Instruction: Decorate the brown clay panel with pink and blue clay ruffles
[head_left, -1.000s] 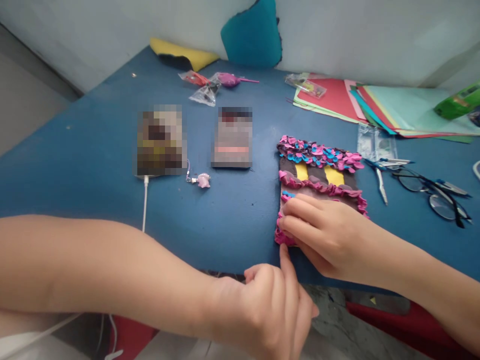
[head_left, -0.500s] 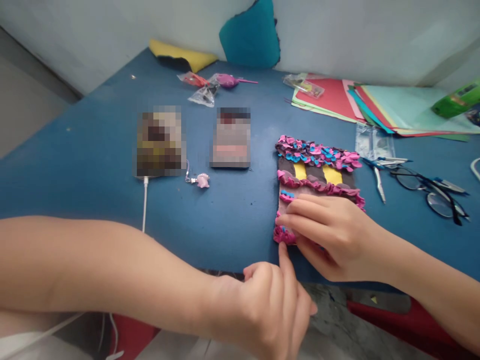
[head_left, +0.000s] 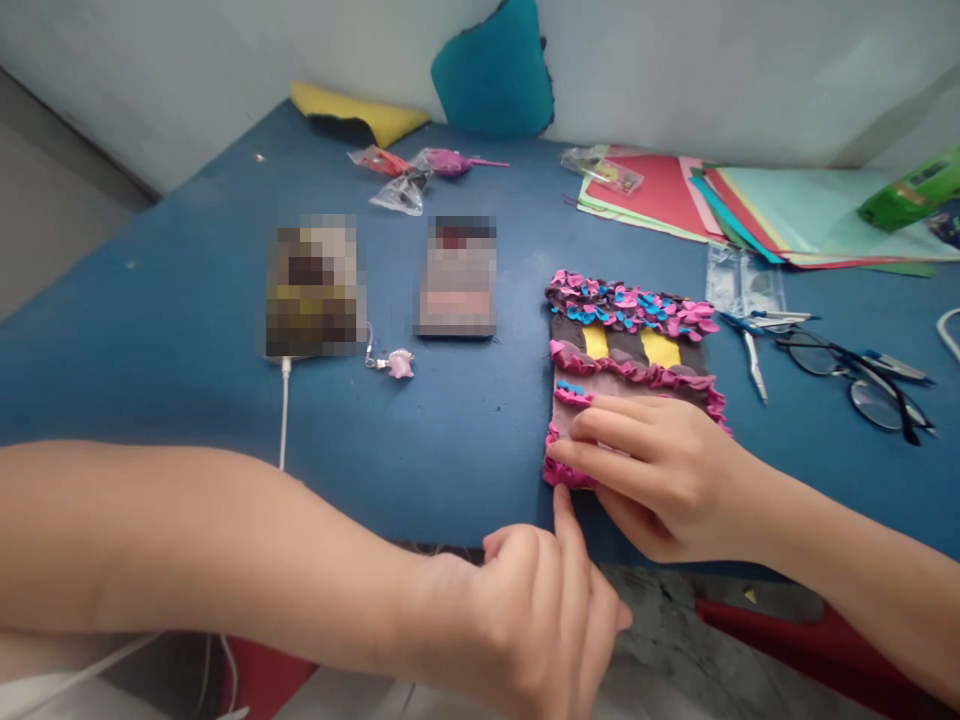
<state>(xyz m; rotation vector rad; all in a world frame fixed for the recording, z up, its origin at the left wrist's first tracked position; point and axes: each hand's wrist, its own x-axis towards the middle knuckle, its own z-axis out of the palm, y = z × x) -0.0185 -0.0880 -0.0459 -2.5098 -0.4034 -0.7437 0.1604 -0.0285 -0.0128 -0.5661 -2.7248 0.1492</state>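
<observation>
A flat square craft panel (head_left: 615,385) lies near the table's front edge, covered in what looks like soft modelling clay. Its top band is pink, blue and dark petals; below come a dark strip with yellow patches and pink ruffled borders. My right hand (head_left: 660,470) rests over its lower part, fingers bent and tips on the left side of the surface. Whatever may be between those fingers is hidden. My left hand (head_left: 540,610) is below the edge, index finger stretched to the panel's bottom left corner, the others curled in; their inside is out of sight.
Two blurred-out phones (head_left: 311,290) lie left, one with a white cable and pink charm (head_left: 400,363). Right of the panel are eyeglasses (head_left: 847,370), a compass-like tool (head_left: 754,360) and a clear case (head_left: 742,280). Coloured sheets (head_left: 652,195) and small plastic bags (head_left: 405,185) lie behind.
The whole view has shifted slightly, so things appear a little further left. My right fingertips have moved slightly on the panel; my left index finger stays at its lower edge.
</observation>
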